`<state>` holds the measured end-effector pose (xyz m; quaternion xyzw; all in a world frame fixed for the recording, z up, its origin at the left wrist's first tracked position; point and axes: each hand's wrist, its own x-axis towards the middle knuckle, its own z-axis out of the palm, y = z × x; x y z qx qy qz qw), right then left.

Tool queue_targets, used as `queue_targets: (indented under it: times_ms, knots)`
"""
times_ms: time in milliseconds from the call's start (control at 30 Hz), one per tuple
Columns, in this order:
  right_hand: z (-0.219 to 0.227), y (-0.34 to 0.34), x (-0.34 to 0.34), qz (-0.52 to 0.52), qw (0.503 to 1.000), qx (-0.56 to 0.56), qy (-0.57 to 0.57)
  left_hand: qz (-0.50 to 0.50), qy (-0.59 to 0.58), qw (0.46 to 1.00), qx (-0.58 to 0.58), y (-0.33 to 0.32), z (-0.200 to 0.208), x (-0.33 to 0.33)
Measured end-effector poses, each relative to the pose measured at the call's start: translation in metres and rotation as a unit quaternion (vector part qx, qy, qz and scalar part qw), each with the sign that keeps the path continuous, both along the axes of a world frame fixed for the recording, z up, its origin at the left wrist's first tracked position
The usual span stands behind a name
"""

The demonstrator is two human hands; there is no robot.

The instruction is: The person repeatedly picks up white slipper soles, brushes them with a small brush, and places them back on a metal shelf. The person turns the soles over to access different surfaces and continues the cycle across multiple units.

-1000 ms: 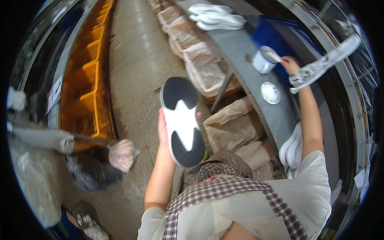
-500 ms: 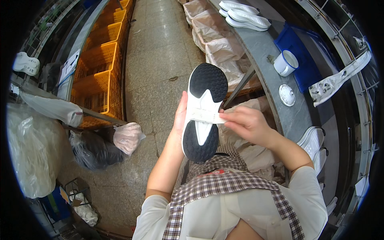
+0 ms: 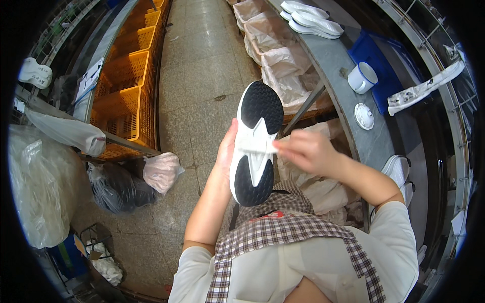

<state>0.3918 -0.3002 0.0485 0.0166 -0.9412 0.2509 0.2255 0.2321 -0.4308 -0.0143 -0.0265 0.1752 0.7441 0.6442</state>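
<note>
A shoe sole [image 3: 246,144], white with two black textured tread pads, is held upright before my chest, its bottom face toward me. My left hand [image 3: 227,146] grips it along the left edge; the thumb shows and the other fingers are hidden behind. Across the sole's narrow middle lies a white strip [image 3: 255,145]. At the strip's right end, the fingers of my right hand [image 3: 305,151] are closed in a pinch, slightly smeared by motion.
Orange crates [image 3: 121,113] line the left bench. Cloth-lined bins [image 3: 285,70] stand on the right, beside a grey worktop [image 3: 331,76] bearing white soles [image 3: 313,22], an enamel mug [image 3: 361,78] and its lid [image 3: 364,116]. Plastic bags [image 3: 121,187] lie on the floor at left.
My right hand has shifted slightly left, closer to the sole's edge, and less of the strip sticks out past it. The sole has turned a little in my left hand.
</note>
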Motion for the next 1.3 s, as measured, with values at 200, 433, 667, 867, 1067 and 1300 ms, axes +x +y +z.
queue_targets:
  times_ms: [200,433,667,867,1067,1300]
  knots:
    - [0.004,-0.004,-0.008,0.062,0.998,0.002,0.023,0.009,0.008,1.000,-0.028,-0.006,-0.001,0.000]
    - [0.003,-0.010,-0.016,0.036,0.999,0.021,0.024,-0.006,0.017,0.999,-0.030,-0.011,-0.003,-0.003]
    - [-0.011,0.093,-0.002,-0.144,0.704,-0.687,0.111,0.022,0.003,0.982,0.185,-0.028,0.013,0.001]
    - [-0.078,0.199,0.049,-0.382,0.628,-0.676,0.049,0.029,0.002,0.973,0.230,-0.040,0.023,-0.004]
    - [-0.127,0.258,0.077,-0.460,0.613,-0.641,0.041,0.040,0.014,0.971,0.237,-0.047,0.029,-0.001]
    - [-0.145,0.259,0.092,-0.571,0.794,0.056,-0.202,0.063,-0.015,0.976,0.209,-0.065,0.029,0.003]
